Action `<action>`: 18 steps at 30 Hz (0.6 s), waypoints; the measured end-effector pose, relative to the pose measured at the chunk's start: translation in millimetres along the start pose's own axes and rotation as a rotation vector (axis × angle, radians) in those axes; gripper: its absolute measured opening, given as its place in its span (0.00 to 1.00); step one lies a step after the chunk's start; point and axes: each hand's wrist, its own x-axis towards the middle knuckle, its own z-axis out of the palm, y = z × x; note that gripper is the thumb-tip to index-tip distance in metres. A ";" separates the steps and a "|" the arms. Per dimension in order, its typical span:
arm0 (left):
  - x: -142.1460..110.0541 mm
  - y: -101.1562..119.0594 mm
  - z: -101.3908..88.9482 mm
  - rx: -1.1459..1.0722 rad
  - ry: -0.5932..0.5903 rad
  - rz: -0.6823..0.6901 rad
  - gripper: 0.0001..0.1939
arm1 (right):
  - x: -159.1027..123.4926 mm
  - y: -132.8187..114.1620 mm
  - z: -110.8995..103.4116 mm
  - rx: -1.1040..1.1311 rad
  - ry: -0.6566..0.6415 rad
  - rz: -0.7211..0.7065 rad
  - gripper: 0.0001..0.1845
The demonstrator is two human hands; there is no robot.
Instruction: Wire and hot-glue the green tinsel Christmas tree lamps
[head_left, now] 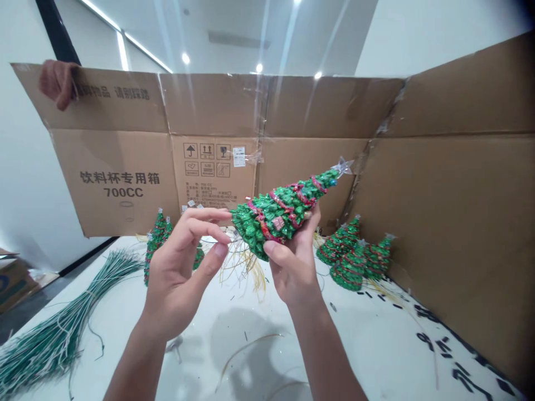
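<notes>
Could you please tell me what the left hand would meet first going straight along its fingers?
The left hand would likely meet the broad end of the green Christmas tree held by the right hand; the two may already touch, though depth is unclear.

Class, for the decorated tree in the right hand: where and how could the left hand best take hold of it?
Probably by the broad base edge, coming from the left: the decorated tree is tilted, wide end towards the left hand, while the right hand holds its lower side. The thin star at the tip looks a poorer grip.
</notes>
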 end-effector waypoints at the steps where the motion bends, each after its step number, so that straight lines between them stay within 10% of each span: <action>1: 0.4 0.0 0.2 0.065 0.038 0.032 0.09 | -0.1 0.1 -0.2 -0.017 0.006 -0.004 0.65; 9: 4.4 4.4 10.3 0.584 0.040 0.405 0.18 | -2.0 -5.5 1.6 -0.078 0.012 -0.061 0.65; 18: 2.5 3.8 10.1 0.611 -0.017 0.378 0.14 | -3.0 -5.0 0.3 -0.157 -0.011 -0.074 0.69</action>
